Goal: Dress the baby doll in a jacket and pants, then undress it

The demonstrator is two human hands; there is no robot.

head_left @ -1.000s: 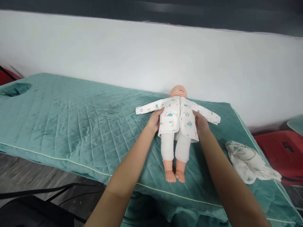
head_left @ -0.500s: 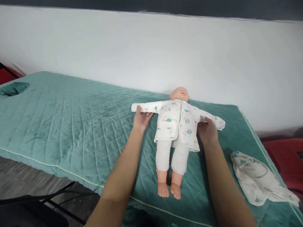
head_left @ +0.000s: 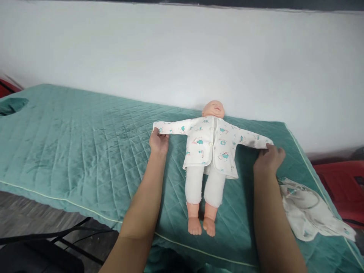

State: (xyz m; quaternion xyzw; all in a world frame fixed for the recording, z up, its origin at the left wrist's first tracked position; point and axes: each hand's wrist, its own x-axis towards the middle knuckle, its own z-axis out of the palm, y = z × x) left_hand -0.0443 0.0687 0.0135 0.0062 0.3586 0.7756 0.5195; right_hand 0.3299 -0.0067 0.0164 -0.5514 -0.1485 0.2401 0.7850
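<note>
A baby doll [head_left: 213, 109] lies on its back on the green quilted bed cover [head_left: 85, 151], head toward the wall. It wears a white printed jacket [head_left: 200, 142], whose front edges meet with a narrow gap, and white leg coverings [head_left: 194, 185]; its feet are bare. Both jacket sleeves stretch out sideways. At the end of the sleeve on the left, my left hand [head_left: 159, 143] is closed, thumb on top and fingers beneath. My right hand [head_left: 269, 157] pinches the cuff of the other sleeve. The doll's hands are hidden inside the sleeves.
White printed clothing [head_left: 309, 212] lies crumpled at the bed's right, beside my right forearm. The white wall [head_left: 170, 57] borders the bed's far side. A red object [head_left: 338, 189] stands beyond the right edge. A dark frame [head_left: 71, 235] is at lower left.
My right hand has moved outward from the upper sleeve to its cuff, and that sleeve is straighter. My left hand has slid left toward its cuff and closed. The view has shifted slightly.
</note>
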